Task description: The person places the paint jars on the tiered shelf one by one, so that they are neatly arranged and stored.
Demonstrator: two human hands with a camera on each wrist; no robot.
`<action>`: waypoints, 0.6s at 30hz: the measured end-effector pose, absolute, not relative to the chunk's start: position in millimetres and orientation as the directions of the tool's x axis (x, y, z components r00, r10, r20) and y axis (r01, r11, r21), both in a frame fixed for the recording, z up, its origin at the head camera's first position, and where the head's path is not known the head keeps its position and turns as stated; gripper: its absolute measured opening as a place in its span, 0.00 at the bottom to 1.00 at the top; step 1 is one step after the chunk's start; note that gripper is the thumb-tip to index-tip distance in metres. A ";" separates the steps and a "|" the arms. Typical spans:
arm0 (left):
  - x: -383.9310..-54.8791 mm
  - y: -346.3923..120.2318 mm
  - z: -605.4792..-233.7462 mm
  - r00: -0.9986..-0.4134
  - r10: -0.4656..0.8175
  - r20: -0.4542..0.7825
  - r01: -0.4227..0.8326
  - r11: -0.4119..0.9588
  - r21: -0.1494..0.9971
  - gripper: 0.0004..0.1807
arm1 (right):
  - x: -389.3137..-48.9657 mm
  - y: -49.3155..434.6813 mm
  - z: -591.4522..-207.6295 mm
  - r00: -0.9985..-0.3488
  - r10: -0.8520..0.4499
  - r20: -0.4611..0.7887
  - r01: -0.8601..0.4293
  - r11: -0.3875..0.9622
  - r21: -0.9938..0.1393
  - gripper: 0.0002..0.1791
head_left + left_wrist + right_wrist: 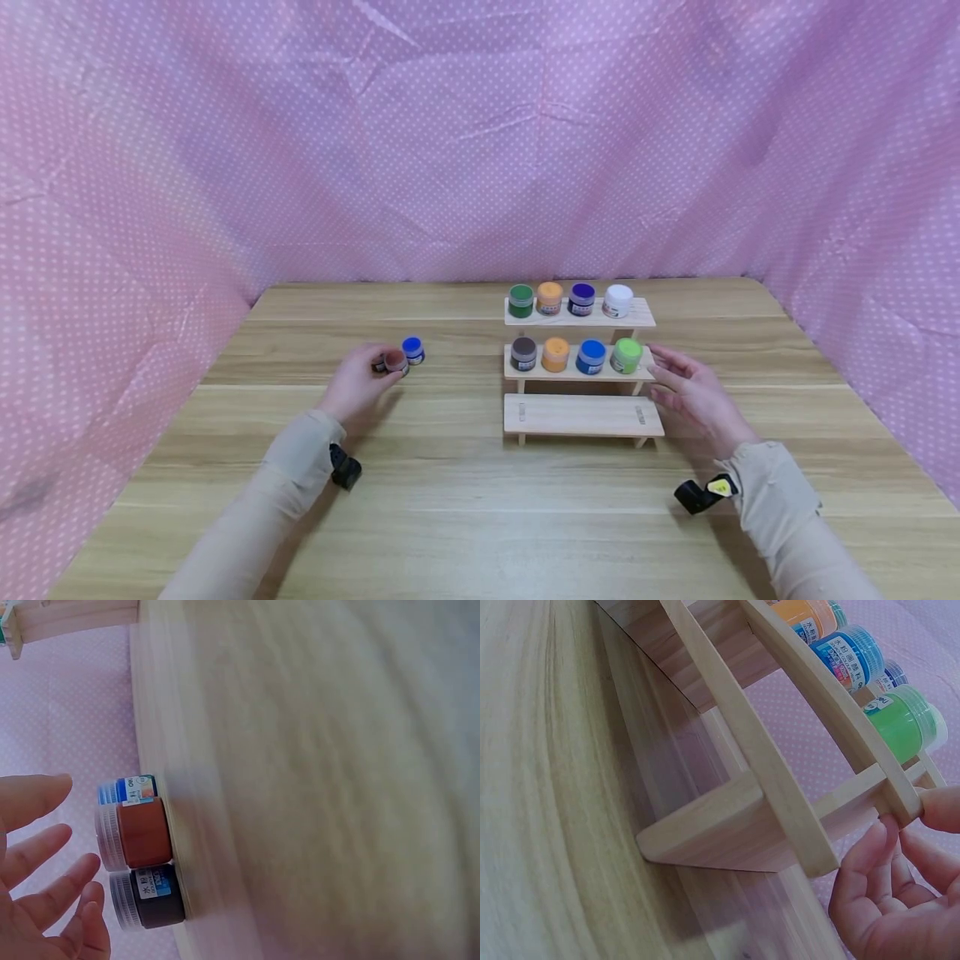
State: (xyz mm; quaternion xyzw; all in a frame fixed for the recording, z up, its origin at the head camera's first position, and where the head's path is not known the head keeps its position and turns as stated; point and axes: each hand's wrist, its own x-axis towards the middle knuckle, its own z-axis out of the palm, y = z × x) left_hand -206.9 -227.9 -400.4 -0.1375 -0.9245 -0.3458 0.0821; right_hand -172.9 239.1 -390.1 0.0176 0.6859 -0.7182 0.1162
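Observation:
My left hand (pixel 356 385) is at a small group of paint jars on the left of the table. In the left wrist view its fingers are spread loosely, a little apart from the jars. That group holds a reddish-brown jar (pixel 146 834), a black jar (pixel 159 897) and a blue jar (pixel 412 351). With my right hand (pixel 697 396) I pinch the right end of the middle step of a three-step wooden rack (pixel 581 414), thumb above and fingers below. Beside the thumb, a light green jar (pixel 901 724) stands on that step.
On the middle step stand a dark brown jar (pixel 523 354), an orange jar (pixel 556 355) and a blue jar (pixel 591 357). The top step carries green (pixel 521 301), orange, violet and white jars. A pink dotted cloth (pixel 480 167) hangs behind the wooden table (pixel 450 517).

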 end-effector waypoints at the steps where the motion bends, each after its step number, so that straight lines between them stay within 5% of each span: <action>1: -207.6 -228.2 -400.6 -0.948 0.201 0.247 0.313 0.727 0.611 0.16 | -172.9 239.1 -390.0 -0.972 -0.143 -0.184 0.191 -0.036 -0.981 0.40; 18: -223.4 -229.9 -398.7 -0.964 0.219 0.147 0.264 0.765 0.588 0.16 | -173.1 238.7 -390.6 -0.974 -0.131 -0.187 0.195 -0.051 -0.979 0.40</action>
